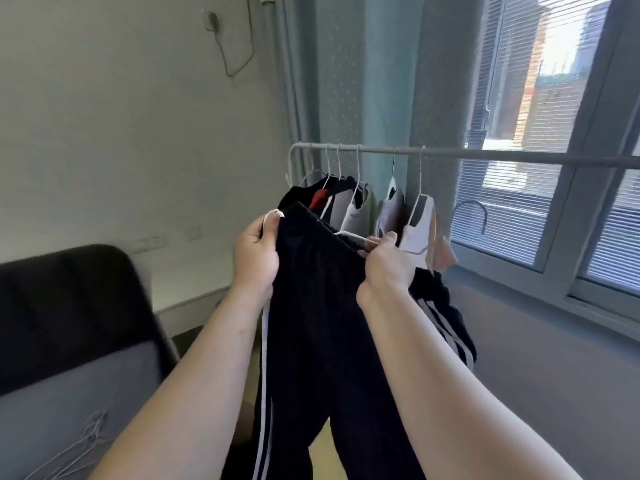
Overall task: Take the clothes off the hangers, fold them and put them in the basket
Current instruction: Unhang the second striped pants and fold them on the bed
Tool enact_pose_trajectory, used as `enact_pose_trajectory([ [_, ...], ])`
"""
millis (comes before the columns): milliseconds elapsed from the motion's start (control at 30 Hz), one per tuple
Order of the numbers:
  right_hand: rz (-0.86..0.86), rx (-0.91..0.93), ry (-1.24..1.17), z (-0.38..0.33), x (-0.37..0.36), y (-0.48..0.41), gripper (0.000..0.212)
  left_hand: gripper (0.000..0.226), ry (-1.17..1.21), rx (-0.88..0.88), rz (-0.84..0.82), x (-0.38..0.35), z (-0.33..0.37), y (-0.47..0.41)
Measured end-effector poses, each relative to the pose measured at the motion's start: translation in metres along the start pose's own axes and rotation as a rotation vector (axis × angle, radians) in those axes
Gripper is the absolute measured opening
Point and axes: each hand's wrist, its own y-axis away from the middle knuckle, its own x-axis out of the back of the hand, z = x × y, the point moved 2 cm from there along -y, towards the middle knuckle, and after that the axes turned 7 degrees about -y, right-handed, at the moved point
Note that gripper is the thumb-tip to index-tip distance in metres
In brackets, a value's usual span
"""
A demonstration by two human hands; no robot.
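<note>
Left hand (256, 254) is pinching the track pants (311, 323) waistband taut. Right hand (388, 268) is curling fingers round the wire hanger (349, 235), probably to slide it free.

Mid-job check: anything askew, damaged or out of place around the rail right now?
Nothing damaged or spilled. The black pants are off the rail, left hand and right hand gripping the waistband, a white hanger tilted inside it. Empty hangers lie heaped lower left.
</note>
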Motion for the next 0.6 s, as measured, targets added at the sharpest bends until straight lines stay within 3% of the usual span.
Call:
enact_pose_trajectory([
  [300, 0.002, -0.229, -0.146, 0.015, -0.014, 0.020, 0.041, 0.029, -0.149, 0.115, 0.347, 0.043, -0.018, 0.007],
  [433, -0.061, -0.380, -0.285, 0.022, -0.021, 0.017, 0.036, 0.032, -0.128, 0.187, 0.250, 0.052, -0.027, 0.017],
  [600, -0.255, -0.528, -0.229, 0.040, -0.031, 0.033, 0.017, 0.032, -0.178, 0.224, 0.126, 0.051, -0.031, 0.026],
])
